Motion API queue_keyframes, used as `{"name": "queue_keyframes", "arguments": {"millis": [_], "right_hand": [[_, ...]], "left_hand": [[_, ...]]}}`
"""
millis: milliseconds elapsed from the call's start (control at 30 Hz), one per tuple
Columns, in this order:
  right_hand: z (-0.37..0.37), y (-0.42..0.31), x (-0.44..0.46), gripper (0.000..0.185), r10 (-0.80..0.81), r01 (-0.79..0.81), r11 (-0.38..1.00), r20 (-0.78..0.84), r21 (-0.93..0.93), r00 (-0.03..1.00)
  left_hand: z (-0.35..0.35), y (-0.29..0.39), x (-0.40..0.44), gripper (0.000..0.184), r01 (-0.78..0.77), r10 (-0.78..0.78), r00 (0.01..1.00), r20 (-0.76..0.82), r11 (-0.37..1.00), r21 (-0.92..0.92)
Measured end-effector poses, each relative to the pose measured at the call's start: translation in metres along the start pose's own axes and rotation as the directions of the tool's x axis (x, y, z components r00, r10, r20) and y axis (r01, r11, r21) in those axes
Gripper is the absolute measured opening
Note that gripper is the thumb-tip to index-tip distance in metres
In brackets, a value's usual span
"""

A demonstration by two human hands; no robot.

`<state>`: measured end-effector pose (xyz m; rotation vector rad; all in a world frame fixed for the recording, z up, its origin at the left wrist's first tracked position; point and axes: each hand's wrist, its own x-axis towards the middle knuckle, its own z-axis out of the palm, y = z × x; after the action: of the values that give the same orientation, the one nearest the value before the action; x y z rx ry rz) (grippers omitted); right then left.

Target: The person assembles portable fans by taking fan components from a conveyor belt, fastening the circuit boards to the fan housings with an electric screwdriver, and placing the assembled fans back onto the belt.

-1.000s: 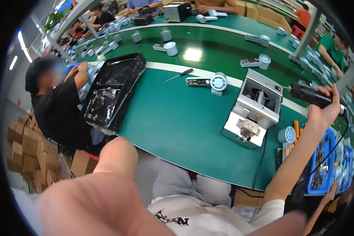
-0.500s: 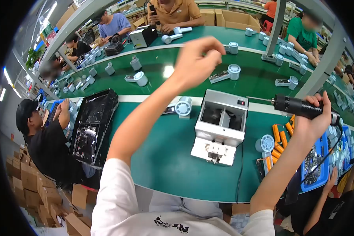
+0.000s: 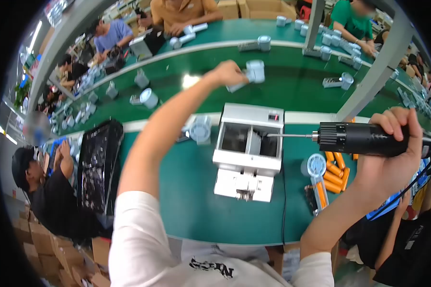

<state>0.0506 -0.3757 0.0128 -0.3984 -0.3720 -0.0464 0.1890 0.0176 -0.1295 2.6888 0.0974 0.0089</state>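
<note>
My left hand (image 3: pixel 229 73) reaches over the green belt, its fingers closed at the neck of a light-blue handheld fan (image 3: pixel 255 71), whose handle angles down below the fingers. My right hand (image 3: pixel 390 136) is wrapped around a black electric screwdriver (image 3: pixel 349 139). Its long thin bit points left over the silver screw feeder box (image 3: pixel 249 159), which stands on the green table between my arms. Right of the box, another light-blue fan (image 3: pixel 316 165) lies with its handle open, an orange battery cell inside. Near my left forearm rests a further fan (image 3: pixel 199 130).
Several orange batteries (image 3: pixel 334 178) lie at the right, before a blue tray (image 3: pixel 386 206). A black tray (image 3: pixel 99 167) stands at the left beside a co-worker (image 3: pixel 48 186). Grey metal posts (image 3: pixel 376 79) rise at the right. More fans lie along the green belt (image 3: pixel 177 103).
My left hand has come down onto the fan on the belt and closed on it; the fan has tilted. My right hand has brought the screwdriver nearer the screw feeder. The view has shifted.
</note>
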Motion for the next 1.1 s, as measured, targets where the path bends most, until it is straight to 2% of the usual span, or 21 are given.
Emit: {"name": "queue_keyframes", "arguments": {"millis": [33, 100, 167, 200, 267, 300, 333, 367, 400, 433, 500, 567, 633, 700, 733, 867, 967, 1067, 1100], "right_hand": [[0.007, 0.0, -0.006, 0.011, 0.097, -0.102, 0.994, 0.113, 0.047, 0.989], [0.024, 0.004, -0.022, 0.009, 0.204, -0.169, 0.974, 0.262, -0.15, 0.943], [0.029, 0.014, -0.037, 0.013, 0.284, -0.142, 0.919, 0.368, -0.368, 0.885], [0.032, 0.02, -0.044, 0.016, 0.322, -0.104, 0.878, 0.418, -0.466, 0.849], [0.049, 0.044, -0.065, 0.014, 0.333, 0.004, 0.739, 0.37, -0.674, 0.867], [0.056, 0.054, -0.073, 0.012, 0.322, 0.001, 0.704, 0.321, -0.71, 0.891], [0.063, 0.065, -0.081, 0.012, 0.31, -0.006, 0.668, 0.271, -0.744, 0.911], [0.064, 0.072, -0.084, 0.014, 0.331, -0.016, 0.671, 0.28, -0.741, 0.901], [0.064, 0.079, -0.086, 0.015, 0.339, -0.014, 0.666, 0.286, -0.746, 0.896], [0.064, 0.084, -0.089, 0.016, 0.348, -0.009, 0.663, 0.297, -0.749, 0.889], [0.063, 0.09, -0.093, 0.016, 0.34, 0.012, 0.649, 0.304, -0.76, 0.89], [0.063, 0.096, -0.096, 0.022, 0.316, -0.007, 0.68, 0.285, -0.733, 0.905], [0.057, 0.102, -0.099, 0.018, 0.326, -0.025, 0.699, 0.288, -0.715, 0.9], [0.054, 0.109, -0.102, 0.019, 0.335, -0.019, 0.695, 0.3, -0.719, 0.893], [0.053, 0.111, -0.103, 0.02, 0.35, -0.027, 0.698, 0.308, -0.715, 0.885], [0.055, 0.108, -0.105, 0.022, 0.411, -0.106, 0.69, 0.267, -0.716, 0.871], [0.058, 0.107, -0.111, 0.021, 0.459, -0.159, 0.683, 0.251, -0.713, 0.852], [0.065, 0.107, -0.122, 0.02, 0.468, -0.166, 0.712, 0.284, -0.682, 0.837], [0.065, 0.106, -0.125, 0.02, 0.473, -0.173, 0.727, 0.302, -0.665, 0.828]], "left_hand": [[-0.022, 0.007, -0.031, 0.047, 0.082, -0.084, 0.996, -0.023, 0.992, -0.098], [-0.057, 0.013, -0.109, 0.047, 0.154, -0.192, 0.966, -0.174, 0.965, -0.214], [-0.081, 0.023, -0.199, 0.044, 0.152, -0.191, 0.938, -0.291, 0.977, -0.149], [-0.077, 0.035, -0.245, 0.042, 0.14, -0.247, 0.916, -0.317, 0.935, -0.325], [-0.062, 0.067, -0.328, 0.034, 0.261, -0.406, 0.888, -0.216, 0.832, -0.49], [-0.041, 0.064, -0.363, 0.028, 0.32, -0.463, 0.863, -0.202, 0.811, -0.49], [-0.019, 0.068, -0.39, 0.028, 0.238, -0.411, 0.855, -0.318, 0.854, -0.463], [-0.002, 0.076, -0.41, 0.029, 0.273, -0.425, 0.823, -0.376, 0.877, -0.396], [0.013, 0.097, -0.421, 0.031, 0.318, -0.506, 0.765, -0.399, 0.835, -0.449], [0.037, 0.098, -0.429, 0.031, 0.328, -0.522, 0.715, -0.465, 0.838, -0.436], [0.06, 0.109, -0.433, 0.031, 0.392, -0.459, 0.707, -0.537, 0.887, -0.243], [0.077, 0.115, -0.43, 0.029, 0.414, -0.457, 0.721, -0.521, 0.887, -0.205], [0.094, 0.115, -0.428, 0.026, 0.486, -0.49, 0.705, -0.512, 0.861, -0.154], [0.092, 0.124, -0.427, 0.027, 0.542, -0.563, 0.674, -0.478, 0.817, -0.196], [0.091, 0.126, -0.428, 0.033, 0.544, -0.572, 0.685, -0.451, 0.814, -0.205], [0.086, 0.132, -0.446, 0.063, 0.466, -0.58, 0.714, -0.392, 0.812, -0.352], [0.073, 0.14, -0.472, 0.077, 0.275, -0.439, 0.798, -0.414, 0.875, -0.398], [0.078, 0.125, -0.487, 0.067, 0.058, -0.147, 0.882, -0.447, 0.977, -0.206], [0.082, 0.116, -0.489, 0.066, 0.035, -0.095, 0.892, -0.443, 0.989, -0.143]]}}
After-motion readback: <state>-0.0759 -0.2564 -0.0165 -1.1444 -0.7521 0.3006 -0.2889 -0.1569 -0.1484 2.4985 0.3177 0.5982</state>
